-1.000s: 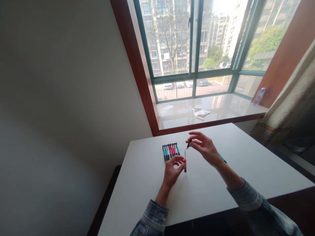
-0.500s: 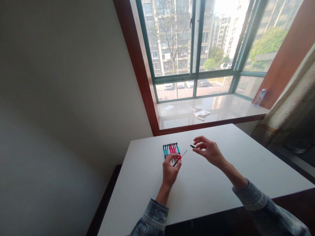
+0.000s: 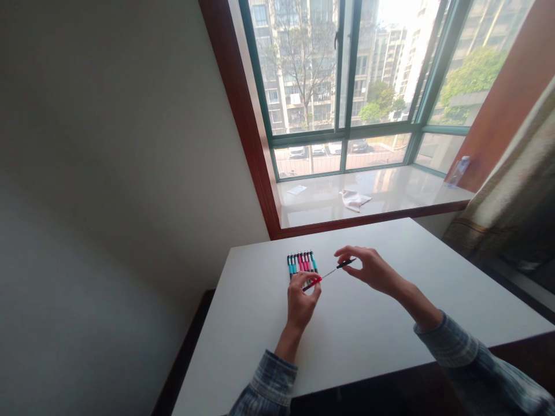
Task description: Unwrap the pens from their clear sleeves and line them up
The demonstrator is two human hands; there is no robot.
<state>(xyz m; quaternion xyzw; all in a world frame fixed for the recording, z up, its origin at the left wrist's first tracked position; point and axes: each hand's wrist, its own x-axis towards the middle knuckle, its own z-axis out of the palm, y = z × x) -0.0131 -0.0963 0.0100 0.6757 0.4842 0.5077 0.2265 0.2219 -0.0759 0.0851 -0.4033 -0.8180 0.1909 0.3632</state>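
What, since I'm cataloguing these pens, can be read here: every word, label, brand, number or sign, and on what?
No text can be read.
Row of pens: any print too small.
Red barrel in the left hand: too small, partly covered.
Black piece in the right hand: nothing readable.
Clear bottle: too blurred.
Parked cars outside: too small.
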